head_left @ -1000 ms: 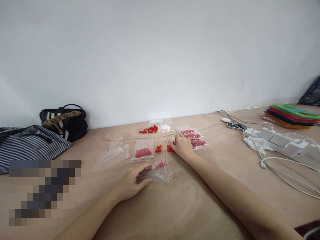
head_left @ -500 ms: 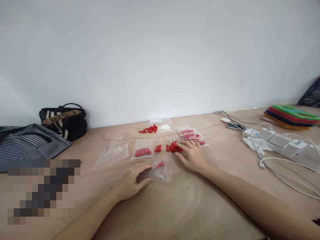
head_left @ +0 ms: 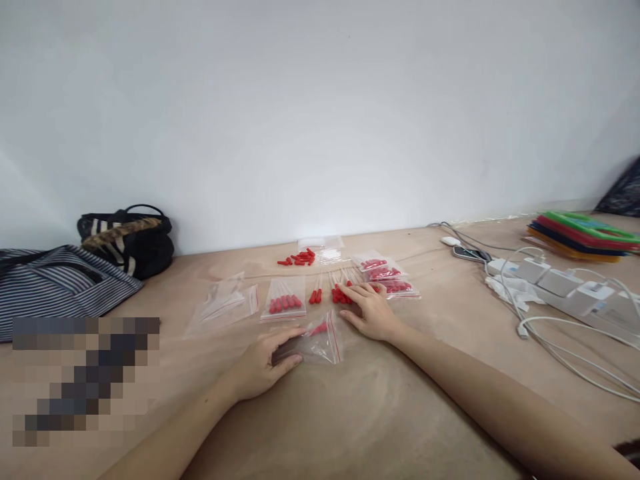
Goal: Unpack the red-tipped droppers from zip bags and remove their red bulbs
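Note:
My left hand (head_left: 263,363) grips a clear zip-lock bag (head_left: 320,347) by its left side, thumb in front and fingers behind. A red bulb shows inside that bag. My right hand (head_left: 373,312) reaches over a row of droppers (head_left: 335,295) with red bulbs and thin clear stems. Its fingers are stretched out and touch the bulbs, the thumb apart from them; part of the row is hidden underneath. Two droppers (head_left: 315,297) lie just left of the row. Further left is a flat bag of droppers (head_left: 284,300), bulbs towards me.
Filled bags (head_left: 383,272) overlap right of the row. Clear bags (head_left: 227,300) lie at left, loose red bulbs (head_left: 300,257) at the back. A power strip with chargers (head_left: 560,283), cables, coloured boards (head_left: 585,233) and a striped bag (head_left: 65,287) stand around the sides.
My right hand has shifted left along the row of droppers, uncovering more of the filled bags at right. My left hand and its zip-lock bag stay nearly where they were.

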`<state>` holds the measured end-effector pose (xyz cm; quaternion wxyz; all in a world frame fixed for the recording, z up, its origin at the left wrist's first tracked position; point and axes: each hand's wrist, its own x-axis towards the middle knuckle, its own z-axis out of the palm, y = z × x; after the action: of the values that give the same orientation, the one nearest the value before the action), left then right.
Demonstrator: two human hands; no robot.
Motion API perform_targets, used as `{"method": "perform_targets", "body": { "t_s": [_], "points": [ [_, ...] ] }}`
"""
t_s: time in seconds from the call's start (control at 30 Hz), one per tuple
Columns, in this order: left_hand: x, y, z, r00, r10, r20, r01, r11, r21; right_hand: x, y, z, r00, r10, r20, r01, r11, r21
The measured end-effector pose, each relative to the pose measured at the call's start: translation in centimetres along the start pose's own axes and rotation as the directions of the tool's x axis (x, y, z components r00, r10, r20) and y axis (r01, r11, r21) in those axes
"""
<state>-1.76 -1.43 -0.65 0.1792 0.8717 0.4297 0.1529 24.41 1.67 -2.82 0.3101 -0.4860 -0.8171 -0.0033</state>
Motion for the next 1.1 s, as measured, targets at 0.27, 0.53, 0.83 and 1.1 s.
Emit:
{"method": "perform_targets", "body": {
  "t_s": [0.27, 0.53, 0.83, 1.1],
  "points": [
    [0.1, 0.1, 0.1, 1.0, -0.004, 0.011, 0.004, 1.0, -0.026, -0.9, -1.5, -0.3, 0.996, 0.05, 0.068, -0.067, 0.961, 0.268],
    [0.1, 0.9, 0.1, 0.998, 0.003, 0.059, -0.001, 0.999, -0.043, -0.6, -3.2, 0.5, 0.974, 0.082, 0.21, -0.127, 0.969, 0.212],
    [0.0, 1.0, -0.1, 0.996, 0.057, 0.075, -0.052, 0.996, -0.071, -0.7, -3.4, 0.6, 0.978, 0.073, 0.197, -0.1, 0.986, 0.134],
    [-0.1, 0.6, 0.0, 0.995, 0.042, 0.087, -0.038, 0.998, -0.042, -0.9, -2.4, -1.4, 0.988, 0.034, 0.153, -0.067, 0.973, 0.221]
  ]
}}
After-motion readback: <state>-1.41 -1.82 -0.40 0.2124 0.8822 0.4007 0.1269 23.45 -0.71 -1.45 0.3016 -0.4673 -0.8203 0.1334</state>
